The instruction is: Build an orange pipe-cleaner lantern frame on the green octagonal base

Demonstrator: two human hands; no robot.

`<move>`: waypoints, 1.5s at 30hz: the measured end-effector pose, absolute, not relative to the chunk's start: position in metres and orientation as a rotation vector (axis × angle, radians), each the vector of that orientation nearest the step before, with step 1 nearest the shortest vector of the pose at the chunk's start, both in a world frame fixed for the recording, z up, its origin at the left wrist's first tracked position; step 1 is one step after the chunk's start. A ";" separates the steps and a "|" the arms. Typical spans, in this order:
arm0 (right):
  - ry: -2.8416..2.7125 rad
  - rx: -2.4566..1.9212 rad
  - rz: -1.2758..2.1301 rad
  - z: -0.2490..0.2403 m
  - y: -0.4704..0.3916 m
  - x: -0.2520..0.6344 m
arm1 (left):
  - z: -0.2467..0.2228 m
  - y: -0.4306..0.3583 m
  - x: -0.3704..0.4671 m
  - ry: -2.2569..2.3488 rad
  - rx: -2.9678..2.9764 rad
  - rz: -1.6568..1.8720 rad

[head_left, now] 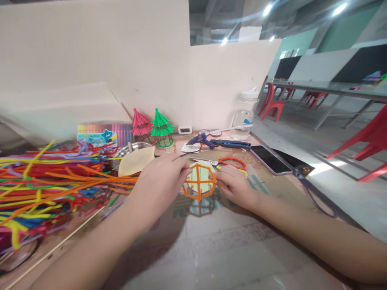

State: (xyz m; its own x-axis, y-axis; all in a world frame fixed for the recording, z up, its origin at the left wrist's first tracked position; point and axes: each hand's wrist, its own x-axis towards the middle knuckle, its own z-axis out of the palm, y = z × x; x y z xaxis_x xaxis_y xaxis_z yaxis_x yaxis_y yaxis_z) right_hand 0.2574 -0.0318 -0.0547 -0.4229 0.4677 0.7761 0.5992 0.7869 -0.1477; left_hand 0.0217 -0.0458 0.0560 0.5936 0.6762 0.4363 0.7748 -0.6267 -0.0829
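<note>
Between my two hands is a small round frame of orange pipe cleaners with a pale green disc showing behind its bars. My left hand pinches the frame's upper left side. On the other side, the fingers of my right hand are closed on its right edge. Just beyond the frame lie scissors with orange handles. A blue glue gun rests farther back.
Loose coloured pipe cleaners cover the left side. Two small pagodas, pink and green, stand near the white partition. A clear bottle and a phone are at right. A thin stick lies front left.
</note>
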 end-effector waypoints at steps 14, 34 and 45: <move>-2.077 -0.806 -0.095 -0.055 -0.030 0.258 | 0.067 -0.030 0.017 -1.289 -2.614 -0.723; -2.105 -0.751 -0.110 -0.052 -0.033 0.258 | 0.049 -0.026 0.021 -1.002 -2.768 -0.908; -1.670 -0.958 0.906 -0.052 -0.025 0.249 | 0.044 0.003 0.011 -1.512 -3.434 -0.690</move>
State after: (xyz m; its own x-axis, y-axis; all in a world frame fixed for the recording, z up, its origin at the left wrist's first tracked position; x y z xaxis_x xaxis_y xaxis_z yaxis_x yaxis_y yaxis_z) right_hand 0.2486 -0.0249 -0.0516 -0.2187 0.9016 0.3732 0.1789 0.4130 -0.8930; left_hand 0.0106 0.0026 0.0439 0.6620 0.7482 0.0429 0.5225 -0.5018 0.6894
